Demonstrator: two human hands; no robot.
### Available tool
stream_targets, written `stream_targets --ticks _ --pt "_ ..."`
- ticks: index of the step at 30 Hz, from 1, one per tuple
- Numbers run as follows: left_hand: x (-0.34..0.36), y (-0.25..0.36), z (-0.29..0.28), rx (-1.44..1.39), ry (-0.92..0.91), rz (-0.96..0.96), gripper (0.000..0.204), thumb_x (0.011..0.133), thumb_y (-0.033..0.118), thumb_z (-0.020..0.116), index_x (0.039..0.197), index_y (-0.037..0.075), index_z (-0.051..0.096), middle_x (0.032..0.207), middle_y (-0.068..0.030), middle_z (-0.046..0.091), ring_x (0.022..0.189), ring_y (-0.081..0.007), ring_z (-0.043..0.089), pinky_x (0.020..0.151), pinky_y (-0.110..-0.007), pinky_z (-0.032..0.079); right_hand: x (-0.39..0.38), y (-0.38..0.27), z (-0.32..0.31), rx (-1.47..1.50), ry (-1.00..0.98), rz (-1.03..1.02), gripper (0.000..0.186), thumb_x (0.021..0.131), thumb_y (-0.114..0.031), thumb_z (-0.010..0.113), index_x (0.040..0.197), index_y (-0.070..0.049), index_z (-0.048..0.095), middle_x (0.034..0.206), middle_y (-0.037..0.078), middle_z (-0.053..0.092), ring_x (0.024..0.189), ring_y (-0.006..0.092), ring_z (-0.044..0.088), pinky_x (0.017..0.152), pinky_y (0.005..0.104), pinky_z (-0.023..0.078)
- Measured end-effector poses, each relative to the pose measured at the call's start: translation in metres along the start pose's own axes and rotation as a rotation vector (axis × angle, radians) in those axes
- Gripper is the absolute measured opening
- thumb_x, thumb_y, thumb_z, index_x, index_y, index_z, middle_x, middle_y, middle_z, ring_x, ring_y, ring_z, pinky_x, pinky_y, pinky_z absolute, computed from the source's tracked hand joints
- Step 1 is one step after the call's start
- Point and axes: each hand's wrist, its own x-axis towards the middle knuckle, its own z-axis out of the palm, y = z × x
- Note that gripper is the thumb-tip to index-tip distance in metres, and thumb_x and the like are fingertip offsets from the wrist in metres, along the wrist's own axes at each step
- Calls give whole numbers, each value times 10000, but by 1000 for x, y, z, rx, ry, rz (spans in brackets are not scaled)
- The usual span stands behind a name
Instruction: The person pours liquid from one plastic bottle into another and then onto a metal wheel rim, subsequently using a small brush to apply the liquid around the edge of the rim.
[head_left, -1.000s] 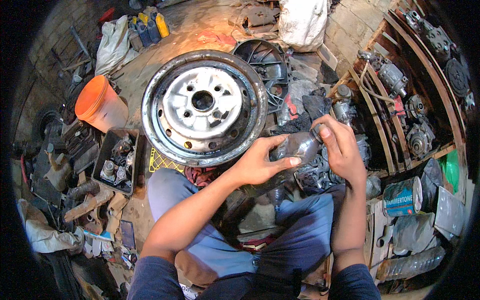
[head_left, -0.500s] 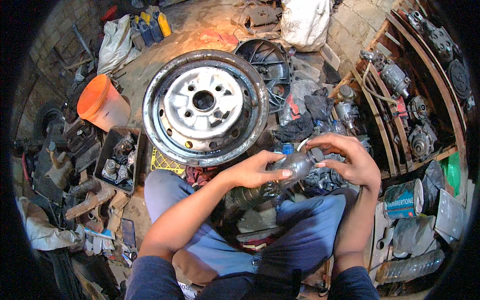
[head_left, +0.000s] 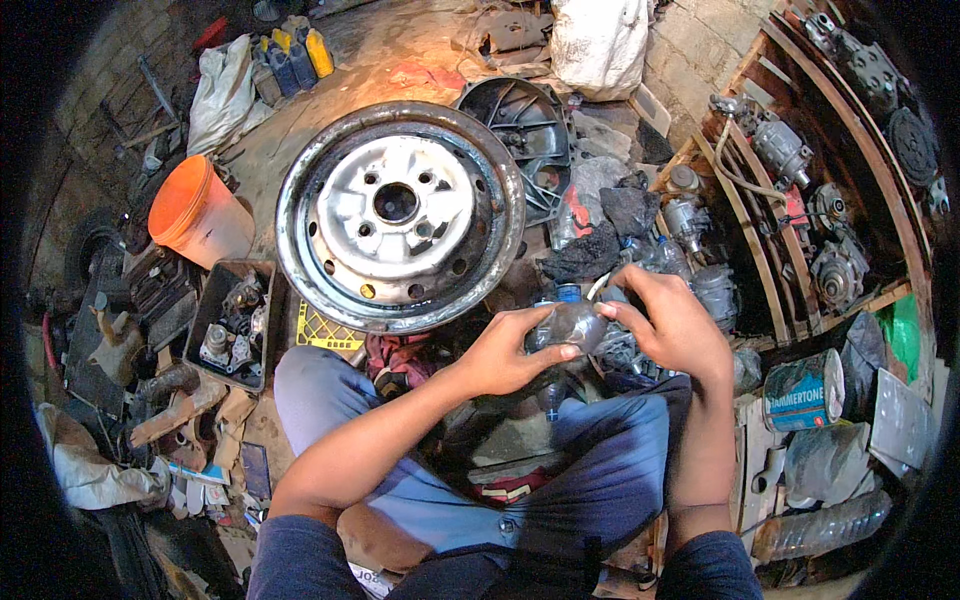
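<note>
Clear plastic fills the left hand [head_left: 503,355], curled round a bottle [head_left: 572,332] held over the gap between the bent knees, thumb stretched along its near side. That forearm slants up and rightward across the thigh; the other rises nearly straight. The right hand [head_left: 678,325] bends inward, partly closed, its fingertips at the bottle's neck, though whether they grip it cannot be told. Beyond the left hand, a steel wheel [head_left: 395,205] blocks much of the floor; an orange bucket [head_left: 205,215] stands left, a wooden rack [head_left: 738,205] right
</note>
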Motion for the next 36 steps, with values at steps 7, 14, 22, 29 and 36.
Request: stream_targets --ticks 7,14,22,29,36 --pt "5 -7 -5 -52 12 68 644 905 239 793 1422 -54 546 1311 -167 681 1238 -198 597 1109 -387 431 4 1 1 146 51 -215 299 894 -112 716 1169 -15 648 1050 212 676 985 413 667 844 453 525" --pt "4 -17 -6 -172 -217 68 596 930 244 767 1417 -27 557 1224 -167 718 1147 -189 644 1048 -377 475 -7 8 -20 278 -107 -310 370 810 -14 768 1176 -32 721 1062 147 682 1026 317 684 887 418 532" --pt "4 -13 -1 -87 -124 18 636 908 243 787 1429 -30 547 1258 -185 706 1165 -211 654 1049 -395 478 -3 4 -16 196 -96 -113 366 829 -160 813 1150 -28 699 1024 145 688 892 280 677 795 393 533" --pt "3 -5 5 25 34 51 654 878 292 812 1373 -66 577 1209 -256 706 1156 -305 697 1016 -414 506 0 15 -1 56 33 -167 299 895 -219 757 1048 22 668 960 217 693 895 393 684 785 447 526" --pt "4 -4 3 132 97 67 729 833 290 843 1392 -81 558 1284 -274 670 1201 -357 668 1050 -426 491 3 4 -2 117 57 -96 304 900 -247 754 956 31 647 886 248 693 862 453 677 757 483 513"
